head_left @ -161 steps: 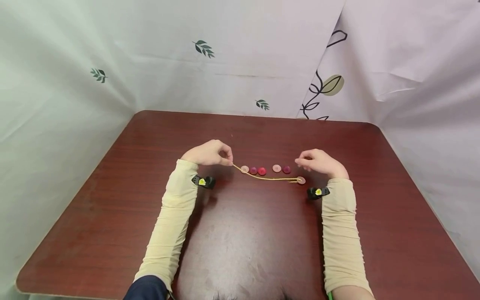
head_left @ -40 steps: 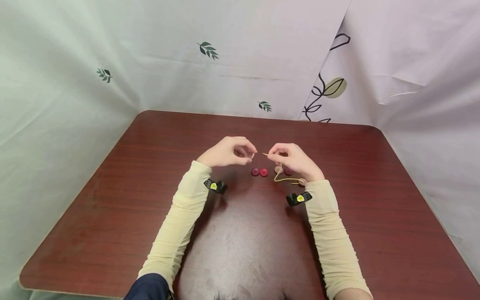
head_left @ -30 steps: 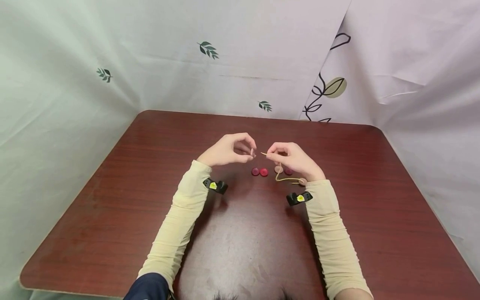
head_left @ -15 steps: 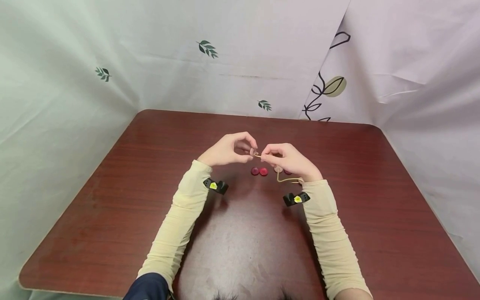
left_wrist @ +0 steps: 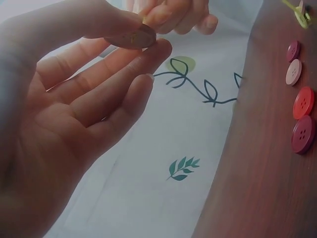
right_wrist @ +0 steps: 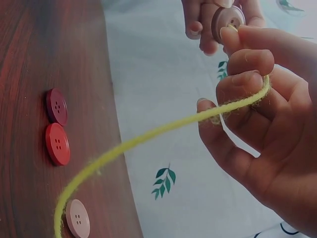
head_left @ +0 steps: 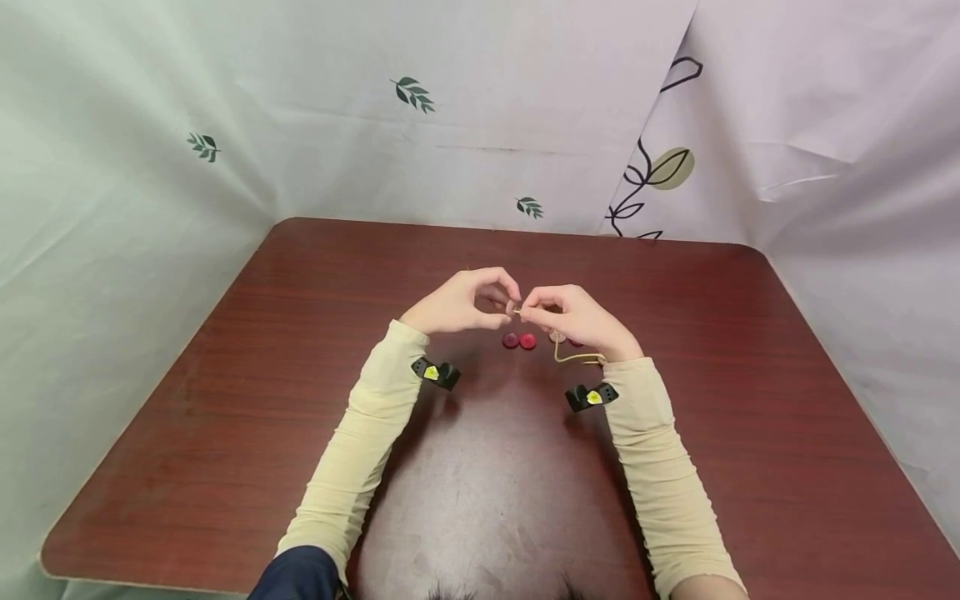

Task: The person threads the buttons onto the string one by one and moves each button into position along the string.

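Currently, the held button (right_wrist: 219, 25) is up off the table, turned on edge with its face toward the other hand. The left hand (head_left: 459, 303) pinches it between thumb and fingertip near the rim, presumably to leave the holes uncovered. The string (right_wrist: 148, 135) meets the button at its holes; how far it goes through, cannot tell. The right hand (head_left: 581, 317) pinches the string close to its tip, likely because a short length bends less. Behind the pinch, string passes over the loosely bent lower fingers and drops slack to the table (head_left: 750, 400), giving some play. Below, a purple button (right_wrist: 57, 106) and a red button (right_wrist: 58, 144) lie flat, side by side; a pink button (right_wrist: 78, 218) and a second purple button (left_wrist: 293, 50) lie slightly apart, within easy reach. Beyond: printed cloth (head_left: 337, 183) behind the table.
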A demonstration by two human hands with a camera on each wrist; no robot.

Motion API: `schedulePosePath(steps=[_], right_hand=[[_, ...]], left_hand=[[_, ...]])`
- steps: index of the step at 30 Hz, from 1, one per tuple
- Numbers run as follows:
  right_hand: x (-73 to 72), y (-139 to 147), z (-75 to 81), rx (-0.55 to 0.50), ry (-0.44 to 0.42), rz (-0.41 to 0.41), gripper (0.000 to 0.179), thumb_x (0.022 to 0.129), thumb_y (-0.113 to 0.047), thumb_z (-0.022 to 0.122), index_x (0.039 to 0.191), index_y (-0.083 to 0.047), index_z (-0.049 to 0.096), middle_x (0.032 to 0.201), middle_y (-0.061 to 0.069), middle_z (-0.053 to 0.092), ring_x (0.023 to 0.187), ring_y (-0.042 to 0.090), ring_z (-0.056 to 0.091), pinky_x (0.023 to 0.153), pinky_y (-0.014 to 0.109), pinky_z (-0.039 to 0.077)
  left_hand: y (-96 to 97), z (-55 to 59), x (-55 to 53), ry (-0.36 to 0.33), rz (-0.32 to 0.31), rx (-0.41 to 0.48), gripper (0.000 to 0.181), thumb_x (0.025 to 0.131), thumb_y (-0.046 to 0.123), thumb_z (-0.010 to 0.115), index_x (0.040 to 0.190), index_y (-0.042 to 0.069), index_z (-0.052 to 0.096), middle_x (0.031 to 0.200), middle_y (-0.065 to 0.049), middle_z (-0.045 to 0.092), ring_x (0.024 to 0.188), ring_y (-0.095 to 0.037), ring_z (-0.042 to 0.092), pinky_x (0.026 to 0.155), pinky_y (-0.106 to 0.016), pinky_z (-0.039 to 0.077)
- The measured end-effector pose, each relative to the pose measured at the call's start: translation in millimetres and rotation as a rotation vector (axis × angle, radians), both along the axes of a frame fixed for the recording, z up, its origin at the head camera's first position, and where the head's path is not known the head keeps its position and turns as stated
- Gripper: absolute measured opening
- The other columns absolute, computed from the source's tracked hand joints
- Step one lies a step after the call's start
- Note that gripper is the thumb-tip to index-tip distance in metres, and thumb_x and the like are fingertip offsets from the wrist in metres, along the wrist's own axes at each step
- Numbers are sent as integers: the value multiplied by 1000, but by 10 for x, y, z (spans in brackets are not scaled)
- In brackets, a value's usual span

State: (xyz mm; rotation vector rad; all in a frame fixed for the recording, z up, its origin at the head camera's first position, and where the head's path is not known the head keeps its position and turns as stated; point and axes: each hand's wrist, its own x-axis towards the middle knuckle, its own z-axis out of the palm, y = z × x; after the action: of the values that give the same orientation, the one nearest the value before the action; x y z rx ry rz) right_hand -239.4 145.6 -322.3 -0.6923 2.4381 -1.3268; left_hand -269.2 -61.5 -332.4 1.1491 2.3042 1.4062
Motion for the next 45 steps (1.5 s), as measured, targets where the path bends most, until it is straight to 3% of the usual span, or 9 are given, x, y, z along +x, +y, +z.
schedulePosePath(steps=[6,9,13,16,24,30,35,39,45], right_hand=[[-130,38,-173,-1,8,-4,18,85,-25,60,89,-8,62,62,13,45,47,20,42,41,22,33],[-135,41,-182,-3,18,5,22,85,-27,59,89,-6,60,63,14,45,47,25,42,40,21,32],[-143,43,-185,-19,12,30,19,87,-25,56,87,-6,58,65,16,45,46,21,39,40,21,29],[-146,41,-185,-37,-19,42,23,91,-25,51,86,-3,56,66,16,46,45,16,37,41,22,29],[-52,-12,-50,-36,-54,28,30,92,-24,48,81,3,53,70,27,45,47,15,35,43,21,29],[16,-36,52,4,-14,17,24,92,-19,49,79,1,54,68,25,45,47,21,36,42,20,30],[-53,-10,-41,-1,-27,1,21,92,-19,48,78,-5,55,70,30,46,48,29,36,41,20,28],[-137,29,-166,2,-33,-10,23,92,-25,49,79,-7,56,68,25,48,46,21,36,40,22,27],[-173,77,-239,38,-4,-28,31,88,-39,52,76,-10,57,68,22,50,47,21,43,40,26,31]], left_hand=[[31,81,74,0,-19,-6,29,75,1,65,100,4,52,92,-8,63,90,-15,63,82,-32,50],[34,103,95,13,-13,0,31,75,4,67,101,3,51,91,-9,63,86,-17,62,80,-33,50],[40,84,84,32,24,-14,30,74,8,70,97,3,51,88,-8,64,82,-18,62,78,-32,51],[39,3,19,77,42,-26,25,73,11,71,91,7,53,87,-3,62,78,-14,60,75,-30,51],[32,-112,-93,243,56,-49,22,70,27,75,82,17,59,79,5,59,69,-7,56,68,-36,50],[47,-113,-92,287,61,-80,17,72,24,74,80,18,60,80,7,58,71,-4,57,68,-29,50],[51,-102,-85,314,69,-69,11,74,23,72,78,20,62,80,9,58,73,-4,55,68,-30,50],[55,-104,-80,321,75,-79,9,74,24,71,77,21,63,79,10,58,74,-4,53,68,-30,49],[46,-99,-67,338,106,-95,10,75,25,70,77,20,62,79,8,59,72,-6,51,68,-34,48]])
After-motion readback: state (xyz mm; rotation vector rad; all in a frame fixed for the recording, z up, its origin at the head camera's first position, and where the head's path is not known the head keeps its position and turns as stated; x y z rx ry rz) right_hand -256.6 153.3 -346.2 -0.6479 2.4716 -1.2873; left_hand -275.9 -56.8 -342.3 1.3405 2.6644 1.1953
